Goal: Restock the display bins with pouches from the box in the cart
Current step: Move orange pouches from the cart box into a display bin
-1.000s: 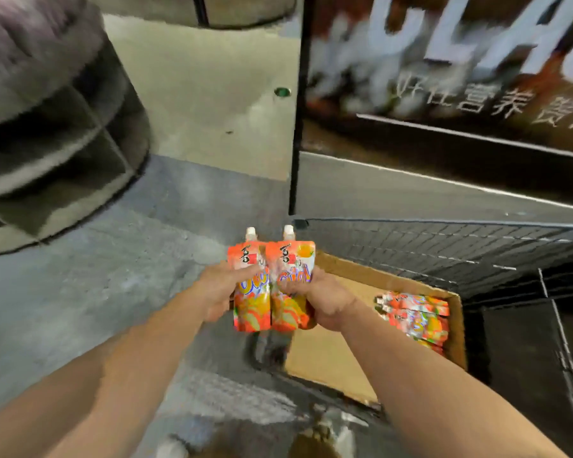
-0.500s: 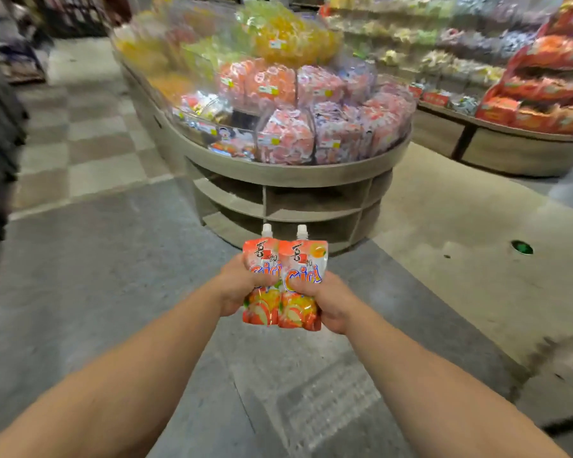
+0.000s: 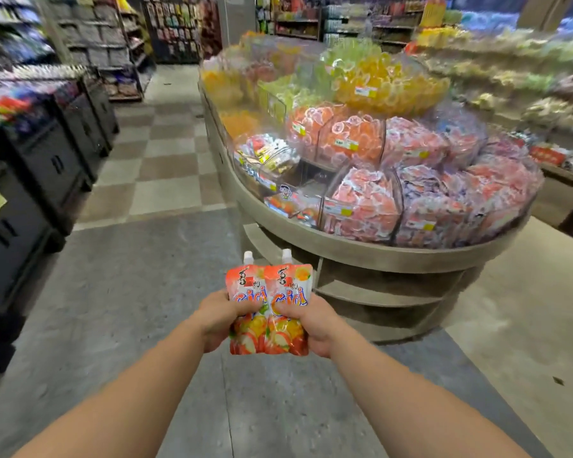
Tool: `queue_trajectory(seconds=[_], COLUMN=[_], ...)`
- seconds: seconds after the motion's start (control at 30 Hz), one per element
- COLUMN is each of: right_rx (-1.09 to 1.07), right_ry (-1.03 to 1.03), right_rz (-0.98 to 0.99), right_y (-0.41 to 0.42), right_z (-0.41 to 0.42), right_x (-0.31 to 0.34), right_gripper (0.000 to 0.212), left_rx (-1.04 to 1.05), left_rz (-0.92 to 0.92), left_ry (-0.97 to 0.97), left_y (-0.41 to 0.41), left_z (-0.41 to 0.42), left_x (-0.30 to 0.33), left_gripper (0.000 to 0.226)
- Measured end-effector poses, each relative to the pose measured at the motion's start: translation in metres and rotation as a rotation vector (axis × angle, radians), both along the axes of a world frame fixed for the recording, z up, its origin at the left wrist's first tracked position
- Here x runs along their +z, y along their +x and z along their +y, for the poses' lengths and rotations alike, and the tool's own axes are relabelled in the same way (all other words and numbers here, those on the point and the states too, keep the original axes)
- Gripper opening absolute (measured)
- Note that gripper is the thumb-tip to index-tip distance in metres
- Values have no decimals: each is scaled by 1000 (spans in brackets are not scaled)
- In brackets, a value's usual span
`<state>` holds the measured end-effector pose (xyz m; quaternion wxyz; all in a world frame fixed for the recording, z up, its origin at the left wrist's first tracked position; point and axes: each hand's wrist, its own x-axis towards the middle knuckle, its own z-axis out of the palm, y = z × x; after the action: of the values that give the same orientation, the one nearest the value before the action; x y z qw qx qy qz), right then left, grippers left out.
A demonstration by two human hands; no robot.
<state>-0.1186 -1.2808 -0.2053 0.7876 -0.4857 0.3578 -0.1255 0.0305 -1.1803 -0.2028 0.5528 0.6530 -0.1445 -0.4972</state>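
Note:
Two orange spouted pouches stand upright side by side in front of me. My left hand point(image 3: 217, 320) grips the left pouch point(image 3: 245, 292) and my right hand point(image 3: 311, 325) grips the right pouch point(image 3: 290, 289). Ahead and to the right stands a round display stand point(image 3: 377, 256) with clear bins point(image 3: 361, 206) full of pink, orange and yellow packets. A low bin at its front left point(image 3: 288, 200) holds a few flat packs. The cart and its box are out of view.
Black crates with goods point(image 3: 47, 166) line the left side of the aisle. Shelving point(image 3: 113, 47) runs along the back, and another display stand point(image 3: 563, 180) sits at the far right. Grey floor point(image 3: 129, 292) lies between me and the round stand.
The view has swung from the cart and box round to the display stand, which is now nearer and larger. Both hands keep the same hold on the two pouches.

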Motion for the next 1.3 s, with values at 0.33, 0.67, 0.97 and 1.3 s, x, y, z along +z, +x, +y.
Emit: queue_trajectory(seconds=[0.33, 0.67, 0.97, 1.3], right_rx=[102, -164, -712, -786], right_ry=[10, 71, -137, -239], right_rz=[16, -31, -35, 233], right_y=[178, 348, 323, 341], right_z=[-121, -245, -396, -516], right_x=[-12, 8, 39, -16], right_gripper=[32, 30, 17, 5], left_rx=[94, -124, -332, -456], left_rz=[-34, -139, -341, -499], left_ry=[-17, -76, -187, -135], left_y=[157, 350, 381, 373], left_z=[-110, -264, -436, -538], left_x=[-12, 18, 62, 25], left_gripper=[27, 14, 9, 16])
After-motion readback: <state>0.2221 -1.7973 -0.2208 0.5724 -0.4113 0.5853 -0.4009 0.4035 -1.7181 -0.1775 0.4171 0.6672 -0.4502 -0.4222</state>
